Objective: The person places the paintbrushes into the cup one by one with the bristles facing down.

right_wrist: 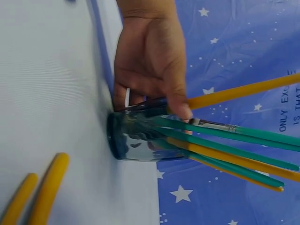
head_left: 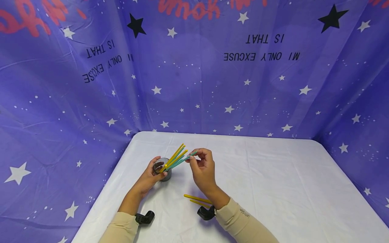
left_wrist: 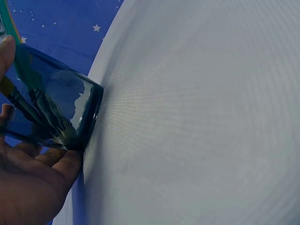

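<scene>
A dark see-through glass (head_left: pixel 167 176) stands on the table, leaning a little, with several yellow and green paintbrushes (right_wrist: pixel 234 161) in it. My left hand (head_left: pixel 148 179) grips the glass, thumb on the near side and fingers curled round the far side. In the left wrist view, bristle ends show dimly through the wall of the glass (left_wrist: pixel 63 86). My right hand (head_left: pixel 204 170) pinches the upper end of a green paintbrush (head_left: pixel 184 159) between thumb and fingers, to the right of the glass. That brush's lower end reaches the other brushes at the glass mouth.
Two yellow paintbrushes (head_left: pixel 197 197) lie on the white-covered table (head_left: pixel 273 189) below my right wrist, partly hidden by it. Black wrist cameras (head_left: pixel 206 213) sit on both wrists. A purple starry cloth (head_left: pixel 212 84) hangs behind and beside the table.
</scene>
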`<state>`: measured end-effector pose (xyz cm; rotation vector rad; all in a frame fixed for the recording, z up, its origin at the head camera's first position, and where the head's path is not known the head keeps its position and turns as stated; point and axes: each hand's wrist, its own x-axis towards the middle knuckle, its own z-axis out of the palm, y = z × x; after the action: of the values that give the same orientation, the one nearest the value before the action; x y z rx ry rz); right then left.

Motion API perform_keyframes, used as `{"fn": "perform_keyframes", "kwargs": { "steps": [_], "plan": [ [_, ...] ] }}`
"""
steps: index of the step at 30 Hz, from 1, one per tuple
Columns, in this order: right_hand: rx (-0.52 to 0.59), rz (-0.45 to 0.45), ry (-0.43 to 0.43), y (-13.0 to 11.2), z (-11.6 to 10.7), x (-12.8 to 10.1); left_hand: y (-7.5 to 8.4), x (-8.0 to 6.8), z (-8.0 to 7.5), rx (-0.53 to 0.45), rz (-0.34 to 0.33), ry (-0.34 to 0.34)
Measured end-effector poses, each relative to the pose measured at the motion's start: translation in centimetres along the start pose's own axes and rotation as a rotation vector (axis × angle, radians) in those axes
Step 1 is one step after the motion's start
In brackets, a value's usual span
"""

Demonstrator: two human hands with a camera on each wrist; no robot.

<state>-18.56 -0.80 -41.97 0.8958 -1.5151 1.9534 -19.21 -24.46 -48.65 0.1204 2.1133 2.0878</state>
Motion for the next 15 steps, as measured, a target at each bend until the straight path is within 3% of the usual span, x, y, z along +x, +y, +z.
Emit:
{"fn": "perform_keyframes", "kwargs": {
  "steps": [15],
  "plan": [
    [-0.170, 0.024, -0.111, -1.6, 1.8, -0.7, -0.2, 0.0, 0.0, 0.024, 0.009, 0.014]
  ]
}}
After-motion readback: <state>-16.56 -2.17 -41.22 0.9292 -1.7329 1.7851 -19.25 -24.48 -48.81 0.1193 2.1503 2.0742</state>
